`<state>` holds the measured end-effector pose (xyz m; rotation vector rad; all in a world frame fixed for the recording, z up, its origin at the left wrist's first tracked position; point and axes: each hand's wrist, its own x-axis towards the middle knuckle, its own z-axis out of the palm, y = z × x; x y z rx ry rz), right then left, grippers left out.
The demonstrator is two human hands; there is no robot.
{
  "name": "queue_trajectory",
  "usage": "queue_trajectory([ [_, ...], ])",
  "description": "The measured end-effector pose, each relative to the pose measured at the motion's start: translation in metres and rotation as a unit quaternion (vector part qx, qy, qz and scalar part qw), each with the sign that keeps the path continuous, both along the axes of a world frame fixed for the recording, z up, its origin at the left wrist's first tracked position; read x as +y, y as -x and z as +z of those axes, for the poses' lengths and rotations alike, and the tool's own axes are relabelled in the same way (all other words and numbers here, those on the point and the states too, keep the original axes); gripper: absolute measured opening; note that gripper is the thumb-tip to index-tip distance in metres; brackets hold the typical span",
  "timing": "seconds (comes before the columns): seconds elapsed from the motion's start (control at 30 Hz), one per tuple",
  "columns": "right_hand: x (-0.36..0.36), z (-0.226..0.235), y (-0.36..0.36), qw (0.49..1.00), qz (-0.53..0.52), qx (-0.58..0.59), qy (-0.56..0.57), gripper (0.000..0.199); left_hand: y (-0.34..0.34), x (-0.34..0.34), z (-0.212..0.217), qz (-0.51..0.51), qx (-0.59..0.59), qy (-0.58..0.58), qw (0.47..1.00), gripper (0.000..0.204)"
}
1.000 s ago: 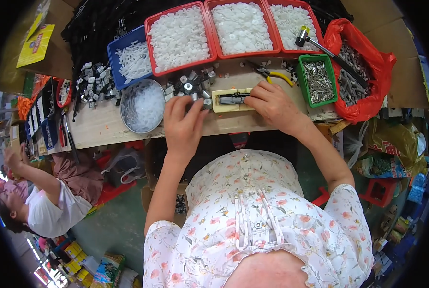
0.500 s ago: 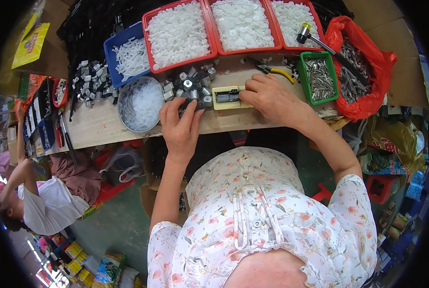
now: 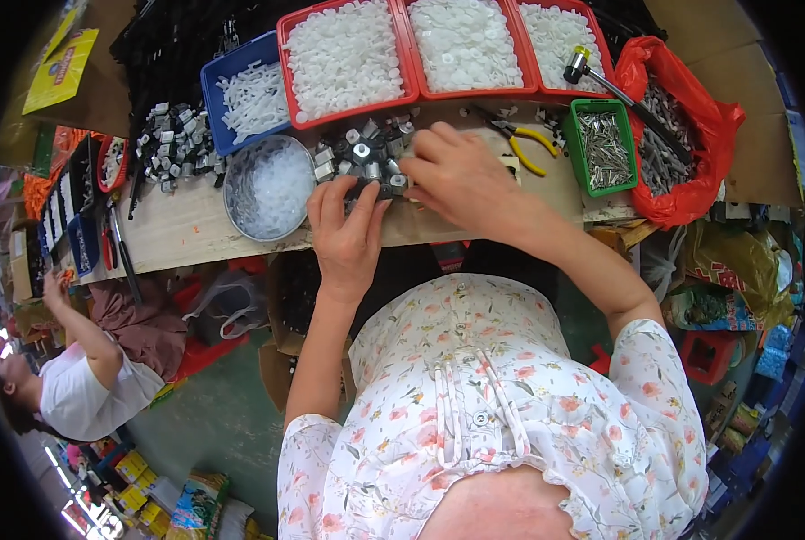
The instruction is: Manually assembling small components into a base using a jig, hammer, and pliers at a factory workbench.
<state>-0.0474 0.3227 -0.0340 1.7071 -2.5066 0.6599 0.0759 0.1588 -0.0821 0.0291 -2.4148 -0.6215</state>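
Has shiny, blocky, silver-and-black parts (image 3: 361, 151) heaped just beside left hand (image 3: 345, 245) and right hand (image 3: 467, 186); cannot tell whether gripping any with either.

A pale wooden table (image 3: 164, 245) stands over a green floor (image 3: 218, 418). Brown cardboard (image 3: 761, 121) rises beyond its right end, a red plastic stool (image 3: 691, 349) stands at the right, and white light (image 3: 61, 467) glares at the lower left.
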Motion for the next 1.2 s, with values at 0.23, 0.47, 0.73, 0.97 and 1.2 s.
queue_trajectory([
  [0.23,-0.011,-0.014,-0.011,1.000,-0.012,0.012,-0.006,0.017,0.001,0.002,0.002,0.000,-0.003,-0.003,1.000,0.031],
  [0.47,-0.003,-0.021,-0.016,0.997,-0.022,-0.019,0.067,0.021,0.002,0.002,0.001,0.005,0.003,0.004,1.000,0.029],
  [0.73,-0.017,-0.022,-0.026,0.997,-0.080,-0.002,0.006,0.021,0.003,0.002,0.000,0.008,0.009,0.004,1.000,0.030],
  [0.97,-0.018,-0.023,-0.032,0.996,-0.080,0.042,0.013,0.016,0.003,0.002,-0.001,0.008,0.015,-0.008,1.000,0.030],
  [1.2,0.006,-0.008,-0.020,0.965,-0.032,-0.138,0.220,0.029,-0.002,0.005,0.007,0.017,0.028,0.004,0.999,0.032],
])
